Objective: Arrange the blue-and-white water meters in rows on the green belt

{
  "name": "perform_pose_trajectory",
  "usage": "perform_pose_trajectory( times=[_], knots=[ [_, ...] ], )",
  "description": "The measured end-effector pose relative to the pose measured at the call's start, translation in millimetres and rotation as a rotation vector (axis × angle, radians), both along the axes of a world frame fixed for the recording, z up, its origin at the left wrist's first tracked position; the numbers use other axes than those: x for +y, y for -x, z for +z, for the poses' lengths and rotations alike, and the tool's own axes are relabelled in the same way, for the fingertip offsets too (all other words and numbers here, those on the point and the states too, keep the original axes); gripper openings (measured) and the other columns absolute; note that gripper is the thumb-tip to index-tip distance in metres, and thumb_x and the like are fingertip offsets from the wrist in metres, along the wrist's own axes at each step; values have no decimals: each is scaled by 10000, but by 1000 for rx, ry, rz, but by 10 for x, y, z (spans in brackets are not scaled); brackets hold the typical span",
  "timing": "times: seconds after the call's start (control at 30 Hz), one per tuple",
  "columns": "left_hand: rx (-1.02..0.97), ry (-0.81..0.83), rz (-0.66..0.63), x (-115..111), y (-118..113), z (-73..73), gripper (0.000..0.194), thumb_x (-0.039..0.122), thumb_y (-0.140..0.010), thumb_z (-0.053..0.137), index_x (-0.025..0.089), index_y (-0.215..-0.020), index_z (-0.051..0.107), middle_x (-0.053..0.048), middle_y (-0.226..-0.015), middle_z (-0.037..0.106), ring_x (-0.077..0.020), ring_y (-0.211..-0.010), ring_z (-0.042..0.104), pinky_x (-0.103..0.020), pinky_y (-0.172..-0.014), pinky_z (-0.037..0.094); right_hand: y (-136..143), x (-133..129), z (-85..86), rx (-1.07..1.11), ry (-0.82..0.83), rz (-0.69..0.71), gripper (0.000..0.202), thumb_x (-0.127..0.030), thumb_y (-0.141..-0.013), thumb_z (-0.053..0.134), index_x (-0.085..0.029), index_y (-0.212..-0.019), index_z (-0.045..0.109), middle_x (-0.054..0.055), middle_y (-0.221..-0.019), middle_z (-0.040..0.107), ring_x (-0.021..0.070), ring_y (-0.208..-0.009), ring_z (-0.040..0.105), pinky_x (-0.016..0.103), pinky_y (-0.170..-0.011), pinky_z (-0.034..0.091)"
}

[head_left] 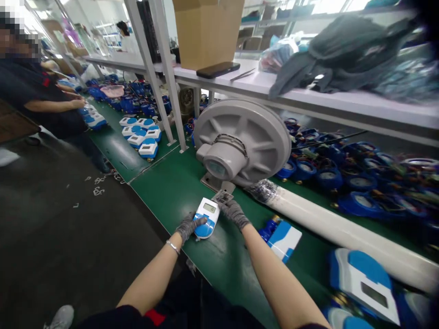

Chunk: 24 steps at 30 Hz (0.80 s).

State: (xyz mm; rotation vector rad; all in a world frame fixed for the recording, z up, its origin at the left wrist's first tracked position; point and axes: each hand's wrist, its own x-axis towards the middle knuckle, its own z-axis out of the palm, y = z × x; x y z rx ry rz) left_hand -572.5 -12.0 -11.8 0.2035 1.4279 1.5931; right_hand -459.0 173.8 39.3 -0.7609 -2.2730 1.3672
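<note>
Near the lower middle of the frame, the left hand (188, 225), in a grey knit glove, is wrapped around the near end of a white and blue meter (207, 217) that lies flat on the green bench (178, 187), its small display facing up. The fingers are closed over the blue end, thumb across the top. The right hand (234, 212), gloved the same way, pinches a small patterned card (222, 197) between fingertips and thumb, holding it just at the far edge of the meter, touching or nearly so; I cannot tell which.

Right behind them, in the centre, sits a big grey blower (242, 141) with a round ribbed housing, and a thick white pipe (343, 228) runs from it toward the lower right. Another white and blue meter (284, 238) lies just right of the right forearm, and a larger blurred one (363, 283) fills the lower right corner. Blue meter bodies (343, 169) are heaped across the right side behind the pipe. In the upper left, a co-worker's arm (55, 106) reaches to more finished meters (142, 135) further along the bench. On the white shelf (308, 98) above lie a dark phone (217, 69), a cardboard box (207, 29) and a dark garment (346, 50)
</note>
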Motion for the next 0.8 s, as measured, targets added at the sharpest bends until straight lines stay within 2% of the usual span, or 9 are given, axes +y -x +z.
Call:
perform_pose_trajectory(
  times=[0.13,0.3,0.4,0.5,0.53,0.57,0.63,0.73,0.8],
  knots=[
    [-105,-38,-103,120,168,-80,554,373,-582,919,145,-1052,732,-144,-970,751,-267,-750,698,-342,-661,546,1,-2,37,-54,67,7,276,-360,-874,582,-217,-1084,690,76,-1120,723,235,-1027,665,424,-1028,500],
    [-265,-91,-151,248,329,-169,447,342,-570,884,114,-929,746,-155,-902,753,-269,-717,691,-350,-637,549,108,43,-32,-90,88,16,334,-382,-852,613,-201,-1123,692,87,-1180,710,249,-1109,639,434,-1062,475],
    [-332,-118,-134,116,422,-129,429,328,-527,871,99,-866,742,-167,-853,748,-276,-680,686,-379,-653,558,208,3,-39,-122,55,59,363,-433,-840,619,-199,-1100,716,105,-1173,716,274,-1127,643,458,-1071,471],
    [-355,-157,-64,-233,704,-73,465,383,-513,851,114,-876,742,-182,-853,744,-340,-749,705,-463,-716,573,320,-90,-21,-68,-38,13,351,-482,-834,602,-228,-1023,752,109,-1112,737,301,-1093,667,503,-1056,489],
    [-366,-172,-12,-384,876,-70,478,420,-531,839,137,-904,742,-182,-870,745,-369,-799,710,-500,-740,573,368,-117,-32,-47,-87,-50,350,-501,-824,602,-260,-1022,761,96,-1111,740,310,-1095,668,520,-1046,500],
    [-388,-189,65,-547,1096,-76,486,457,-558,826,168,-940,740,-175,-886,747,-391,-849,711,-533,-762,569,433,-144,-58,-5,-161,-132,326,-529,-776,626,-287,-934,777,90,-1070,750,335,-1084,670,552,-1033,508],
    [-443,-238,290,-896,1691,-96,496,492,-613,804,232,-1026,720,-147,-918,751,-402,-928,708,-563,-805,564,645,-223,-141,24,-201,-167,267,-535,-743,625,-357,-864,783,51,-1061,755,344,-1111,667,557,-1019,531],
    [-466,-355,636,-1409,2914,-68,575,386,-664,803,272,-1204,641,-103,-996,749,-356,-1017,699,-533,-909,558,1243,-521,-247,31,-173,-209,159,-496,-726,638,-402,-736,766,28,-872,759,331,-950,716,518,-895,612],
    [-449,-411,706,-1675,3845,10,650,279,-699,780,287,-1311,564,-88,-1074,738,-324,-1075,684,-517,-968,544,1818,-842,-234,33,-131,-229,98,-467,-683,694,-395,-692,760,36,-818,754,333,-926,719,495,-894,617]
  ],
)
